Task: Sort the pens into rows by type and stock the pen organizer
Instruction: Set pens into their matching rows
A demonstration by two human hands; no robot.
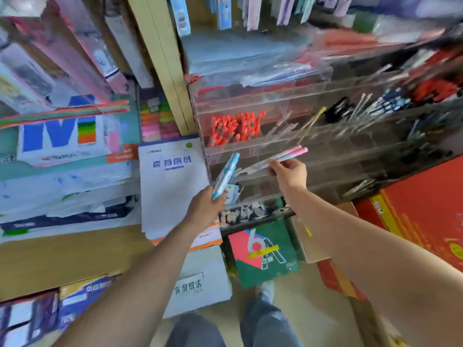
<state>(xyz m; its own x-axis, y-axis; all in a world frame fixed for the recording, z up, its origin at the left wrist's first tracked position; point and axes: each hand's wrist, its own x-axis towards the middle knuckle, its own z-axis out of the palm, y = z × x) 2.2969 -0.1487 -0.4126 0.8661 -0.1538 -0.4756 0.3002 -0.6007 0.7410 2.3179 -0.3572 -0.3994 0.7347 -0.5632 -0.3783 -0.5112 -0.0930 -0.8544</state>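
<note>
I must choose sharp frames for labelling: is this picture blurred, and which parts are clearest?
Head view: motion blur smears the clear pen organizer; the left hand with blue pens and the right hand with pink pens are sharper; wide-angle distortion bends the edges.

Blue pens [226, 174] and pink pens [281, 156] (blurred) before clear organizer [338, 146].

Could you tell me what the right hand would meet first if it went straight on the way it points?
Most likely the organizer: the right hand aims its pink pens up and right at one of its rows. Blur leaves the depth unsure.
</note>
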